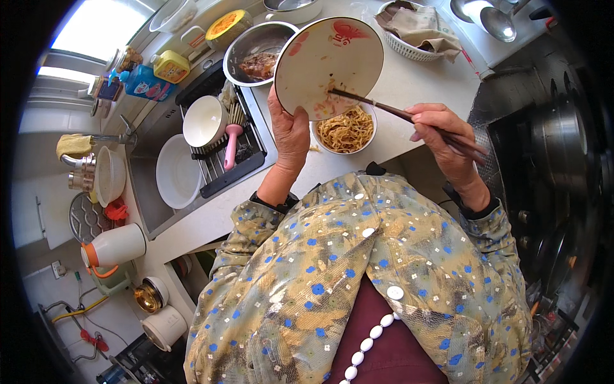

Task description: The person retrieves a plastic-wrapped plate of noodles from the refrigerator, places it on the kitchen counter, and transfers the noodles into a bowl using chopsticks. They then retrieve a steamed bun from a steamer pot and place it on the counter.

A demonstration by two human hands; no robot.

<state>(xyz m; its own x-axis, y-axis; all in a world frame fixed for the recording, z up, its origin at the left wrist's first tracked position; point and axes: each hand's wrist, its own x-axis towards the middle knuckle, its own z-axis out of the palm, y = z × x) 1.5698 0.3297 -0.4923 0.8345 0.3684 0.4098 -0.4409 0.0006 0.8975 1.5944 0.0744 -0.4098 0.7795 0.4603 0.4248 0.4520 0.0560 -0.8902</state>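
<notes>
My left hand point(290, 127) grips the edge of a white plate point(331, 57) with red decoration, held steeply tilted over a bowl. Small food scraps cling to the plate's lower part. In my right hand point(443, 134) is a pair of dark chopsticks point(388, 109), whose tips touch the plate's surface among the scraps. Directly below the plate, a white bowl point(372, 140) full of shredded, brownish food point(343, 132) stands on the counter. The plate's lower rim hides the bowl's far side. A few shreds lie on the counter to the bowl's left.
Behind the plate stands a steel basin point(235, 55) with meat in it. To the left, the sink point(144, 192) holds a white basin point(175, 177); a bowl point(204, 120) and a pink-handled brush point(232, 144) rest on its rack. A white basket point(407, 48) with cloths stands behind; a dark stove point(518, 144) lies right.
</notes>
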